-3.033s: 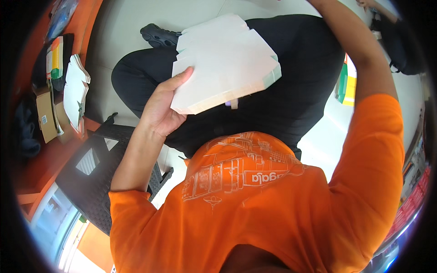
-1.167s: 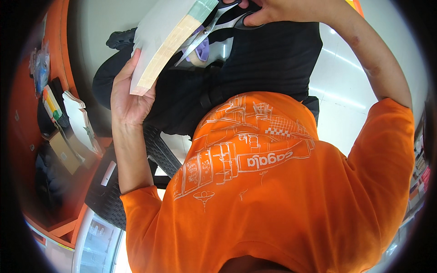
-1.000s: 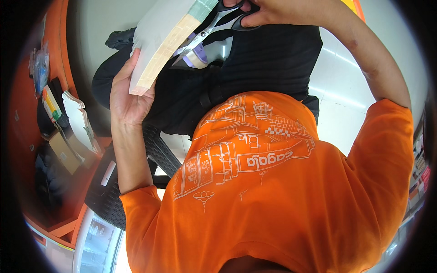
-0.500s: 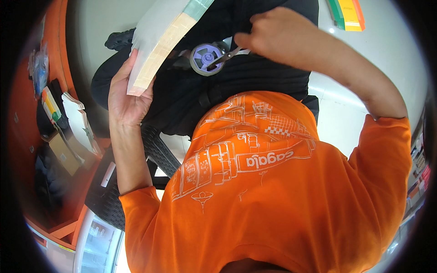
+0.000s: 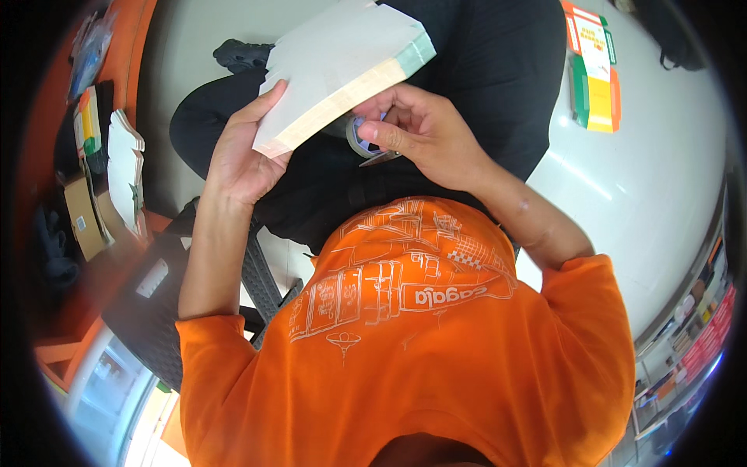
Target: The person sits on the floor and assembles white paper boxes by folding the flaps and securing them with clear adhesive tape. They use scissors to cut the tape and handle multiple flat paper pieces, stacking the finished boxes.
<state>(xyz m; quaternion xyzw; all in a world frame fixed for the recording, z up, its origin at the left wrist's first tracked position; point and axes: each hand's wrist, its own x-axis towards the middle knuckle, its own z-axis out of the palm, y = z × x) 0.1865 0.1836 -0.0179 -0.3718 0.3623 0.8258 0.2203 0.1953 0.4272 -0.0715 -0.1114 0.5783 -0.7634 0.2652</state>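
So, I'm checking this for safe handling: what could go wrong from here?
The left hand holds the stack of white card near one end, so the sheets might slip or fan apart. A metal blade shows close below the thumb of the right hand, so it could nick the skin. The tape roll, partly hidden by that hand, might get knocked away.

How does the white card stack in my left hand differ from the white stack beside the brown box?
The held stack is gripped in your left hand, while the side stack, beside the brown box, is untouched. The held stack shows a broad cream-and-green edge; the side stack shows mainly its white face. Both show white faces and stacked layers.
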